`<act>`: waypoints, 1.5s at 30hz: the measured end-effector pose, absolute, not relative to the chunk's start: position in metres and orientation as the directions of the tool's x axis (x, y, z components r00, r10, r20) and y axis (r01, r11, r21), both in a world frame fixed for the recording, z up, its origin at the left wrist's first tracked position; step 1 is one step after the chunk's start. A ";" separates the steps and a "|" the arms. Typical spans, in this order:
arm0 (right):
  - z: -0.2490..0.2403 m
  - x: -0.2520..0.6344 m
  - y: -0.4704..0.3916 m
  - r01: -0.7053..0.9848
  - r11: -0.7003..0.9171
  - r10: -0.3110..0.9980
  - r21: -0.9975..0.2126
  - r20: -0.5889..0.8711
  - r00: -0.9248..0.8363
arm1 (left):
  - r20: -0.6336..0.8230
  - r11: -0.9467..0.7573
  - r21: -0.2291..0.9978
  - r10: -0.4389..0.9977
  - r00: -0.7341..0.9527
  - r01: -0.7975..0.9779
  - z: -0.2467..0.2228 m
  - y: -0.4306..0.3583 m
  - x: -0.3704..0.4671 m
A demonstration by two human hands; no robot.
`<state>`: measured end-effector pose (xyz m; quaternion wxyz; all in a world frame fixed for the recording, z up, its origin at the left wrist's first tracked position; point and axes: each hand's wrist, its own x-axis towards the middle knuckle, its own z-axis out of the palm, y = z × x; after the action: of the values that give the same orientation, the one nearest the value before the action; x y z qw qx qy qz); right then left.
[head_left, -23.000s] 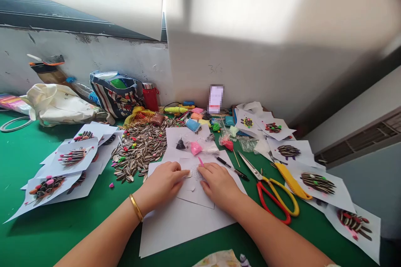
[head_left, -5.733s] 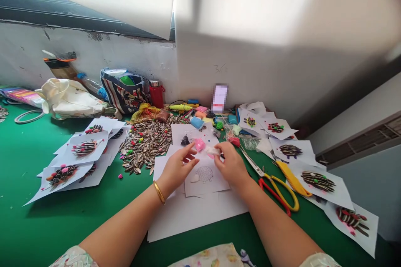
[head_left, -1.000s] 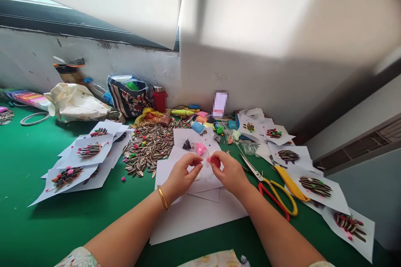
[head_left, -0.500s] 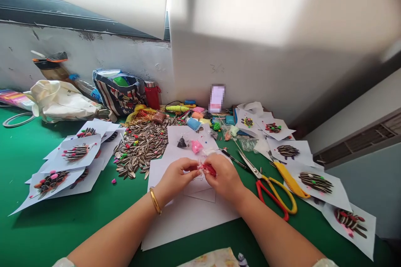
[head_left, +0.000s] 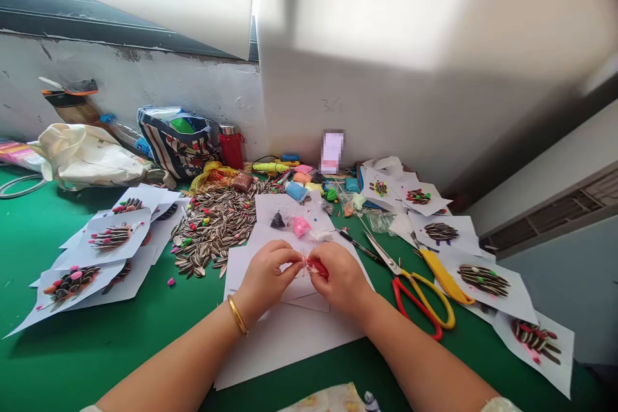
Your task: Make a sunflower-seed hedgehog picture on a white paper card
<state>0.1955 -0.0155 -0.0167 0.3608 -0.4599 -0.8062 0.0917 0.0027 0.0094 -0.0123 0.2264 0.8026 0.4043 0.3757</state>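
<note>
My right hand (head_left: 342, 277) is closed around a lump of red modelling clay (head_left: 317, 267), which looks wrapped in clear plastic. The fingertips of my left hand (head_left: 271, 270) are pinched together right beside the clay; they seem to grip a small bit of it or its wrapper, too small to tell which. Both hands hover over white paper sheets (head_left: 270, 351). Just beyond them on the paper lie a pink clay lump (head_left: 300, 226) and a black clay piece (head_left: 277, 220).
A heap of sunflower seeds (head_left: 212, 225) lies left of the paper. Scissors (head_left: 410, 283), a black pen (head_left: 360, 246) and a yellow utility knife (head_left: 444, 275) lie to the right. Seed-collage cards (head_left: 116, 238) flank both sides. Bags and a red flask (head_left: 232, 147) stand at the back.
My fingertips have shifted slightly around the red clay, and less of the clear plastic shows between my hands. The whole view has moved a little; the things on the table stay put.
</note>
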 end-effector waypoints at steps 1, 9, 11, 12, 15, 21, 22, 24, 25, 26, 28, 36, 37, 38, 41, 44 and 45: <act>-0.017 0.196 -0.016 0.673 0.564 0.805 -0.478 0.501 -0.318 | 0.433 -0.583 0.653 0.811 0.392 0.483 -0.012 0.010 0.003; -0.015 0.196 -0.015 0.611 0.637 0.756 -0.469 0.533 -0.379 | 0.461 -0.644 0.583 0.764 0.452 0.495 -0.010 0.009 0.003; -0.014 0.196 -0.015 0.615 0.641 0.751 -0.459 0.541 -0.379 | 0.441 -0.635 0.597 0.770 0.460 0.491 -0.010 0.008 0.003; -0.014 0.197 -0.015 0.620 0.645 0.745 -0.447 0.550 -0.378 | 0.432 -0.631 0.601 0.772 0.465 0.490 -0.010 0.007 0.003; -0.015 0.198 -0.014 0.636 0.657 0.724 -0.405 0.577 -0.380 | 0.405 -0.616 0.616 0.782 0.473 0.491 -0.009 0.006 0.003; -0.017 0.199 -0.015 0.664 0.652 0.713 -0.367 0.594 -0.372 | 0.280 -0.483 0.744 0.852 0.442 0.461 -0.005 0.007 0.006; -0.017 0.199 -0.015 0.665 0.652 0.712 -0.363 0.595 -0.373 | 0.266 -0.465 0.761 0.859 0.436 0.452 -0.005 0.008 0.006; -0.017 0.199 -0.014 0.668 0.652 0.712 -0.358 0.592 -0.378 | 0.243 -0.435 0.788 0.870 0.428 0.436 -0.005 0.009 0.006; -0.017 0.199 -0.014 0.669 0.653 0.712 -0.356 0.590 -0.381 | 0.232 -0.422 0.798 0.875 0.425 0.431 -0.006 0.009 0.006; -0.016 0.199 -0.014 0.670 0.652 0.713 -0.354 0.588 -0.383 | 0.223 -0.412 0.805 0.877 0.425 0.427 -0.006 0.010 0.006; -0.016 0.199 -0.015 0.672 0.648 0.717 -0.357 0.583 -0.382 | 0.214 -0.405 0.813 0.877 0.430 0.419 -0.006 0.010 0.006; -0.015 0.201 -0.014 0.645 0.610 0.759 -0.461 0.574 -0.308 | 0.321 -0.483 0.785 0.852 0.413 0.388 -0.004 0.009 0.005; -0.015 0.202 -0.014 0.638 0.609 0.761 -0.472 0.576 -0.300 | 0.329 -0.486 0.785 0.852 0.407 0.383 -0.005 0.009 0.004; -0.015 0.202 -0.014 0.632 0.609 0.761 -0.480 0.577 -0.296 | 0.333 -0.488 0.787 0.851 0.406 0.377 -0.005 0.010 0.003; -0.015 0.202 -0.013 0.622 0.612 0.762 -0.488 0.575 -0.298 | 0.331 -0.486 0.798 0.847 0.415 0.357 -0.005 0.013 0.001; -0.016 0.202 -0.013 0.621 0.608 0.766 -0.494 0.570 -0.297 | 0.318 -0.471 0.814 0.851 0.418 0.340 -0.004 0.013 0.002; -0.016 0.202 -0.013 0.623 0.605 0.769 -0.496 0.568 -0.294 | 0.313 -0.465 0.820 0.853 0.417 0.335 -0.004 0.013 0.002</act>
<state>0.2018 -0.0135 -0.0163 0.4048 -0.4351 -0.7992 0.0902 0.0022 0.0126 -0.0037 0.3438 0.7684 0.3867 0.3766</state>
